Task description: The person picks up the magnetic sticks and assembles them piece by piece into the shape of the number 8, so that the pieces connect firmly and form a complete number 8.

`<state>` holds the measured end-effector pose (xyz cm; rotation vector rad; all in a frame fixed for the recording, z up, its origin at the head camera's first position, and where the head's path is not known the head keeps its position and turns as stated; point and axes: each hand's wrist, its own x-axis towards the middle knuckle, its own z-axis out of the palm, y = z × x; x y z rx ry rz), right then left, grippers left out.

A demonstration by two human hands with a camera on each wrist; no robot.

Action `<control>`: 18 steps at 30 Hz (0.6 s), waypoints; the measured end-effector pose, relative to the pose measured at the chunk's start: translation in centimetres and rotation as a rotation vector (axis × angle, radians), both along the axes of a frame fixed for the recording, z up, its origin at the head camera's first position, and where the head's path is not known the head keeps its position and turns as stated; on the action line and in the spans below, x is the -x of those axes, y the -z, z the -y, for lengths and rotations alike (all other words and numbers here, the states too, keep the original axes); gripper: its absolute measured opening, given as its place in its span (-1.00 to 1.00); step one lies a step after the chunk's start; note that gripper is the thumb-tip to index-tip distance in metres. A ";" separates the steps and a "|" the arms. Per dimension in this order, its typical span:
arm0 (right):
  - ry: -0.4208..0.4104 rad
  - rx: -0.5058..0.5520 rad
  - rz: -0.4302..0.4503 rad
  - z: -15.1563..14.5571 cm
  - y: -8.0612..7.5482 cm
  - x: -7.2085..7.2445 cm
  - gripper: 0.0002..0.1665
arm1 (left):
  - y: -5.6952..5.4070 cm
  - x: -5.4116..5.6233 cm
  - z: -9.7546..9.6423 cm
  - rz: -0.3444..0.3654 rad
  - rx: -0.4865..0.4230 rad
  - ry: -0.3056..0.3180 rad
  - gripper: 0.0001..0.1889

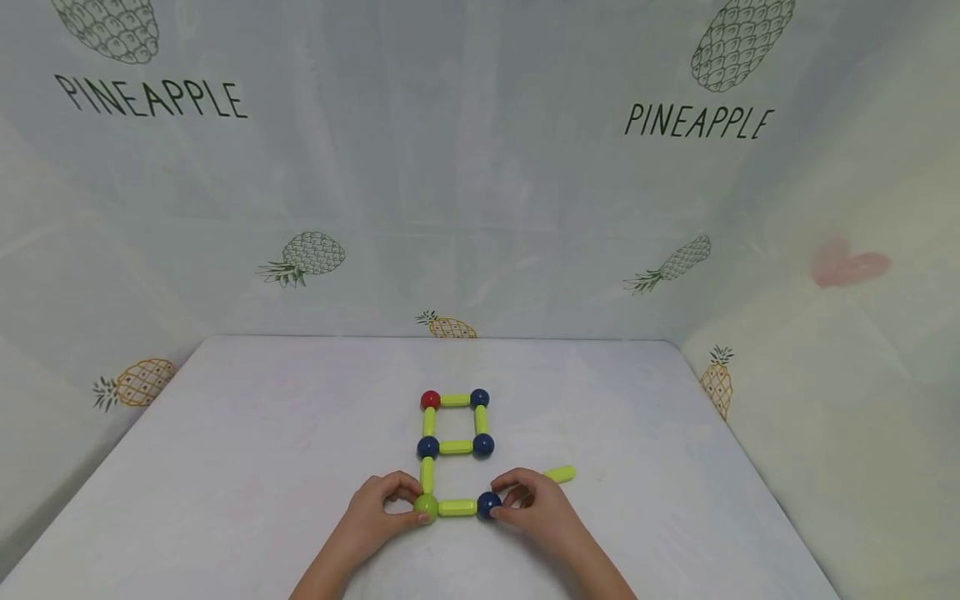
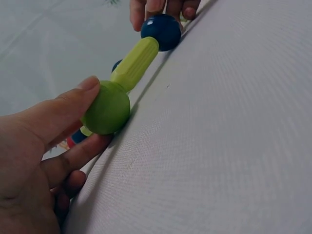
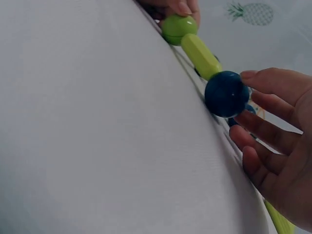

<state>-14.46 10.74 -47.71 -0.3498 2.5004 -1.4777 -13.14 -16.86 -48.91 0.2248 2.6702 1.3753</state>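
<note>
My left hand (image 1: pixel 381 510) pinches a green ball (image 2: pixel 107 108) between thumb and fingers at the near left corner of a ball-and-rod figure. A yellow-green rod (image 1: pixel 457 507) links that ball to a dark blue ball (image 3: pixel 226 94) on the right. Thumb and fingertips of my right hand (image 1: pixel 542 510) hold this blue ball from its right side. Another rod (image 1: pixel 427 476) runs from the green ball away to a blue ball (image 1: pixel 428 447). Beyond lies a closed square with a red ball (image 1: pixel 431 401) and two more blue balls at its corners.
One loose yellow-green rod (image 1: pixel 559 474) lies on the white table (image 1: pixel 247 467) just beyond my right hand. A pale cloth printed with pineapples (image 1: pixel 480 183) hangs behind the table and down its sides.
</note>
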 end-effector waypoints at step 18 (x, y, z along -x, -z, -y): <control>0.341 -0.110 -0.216 -2.0 -0.4 0.9 -0.68 | -0.1 -0.1 0.0 0.000 -0.005 0.000 -0.63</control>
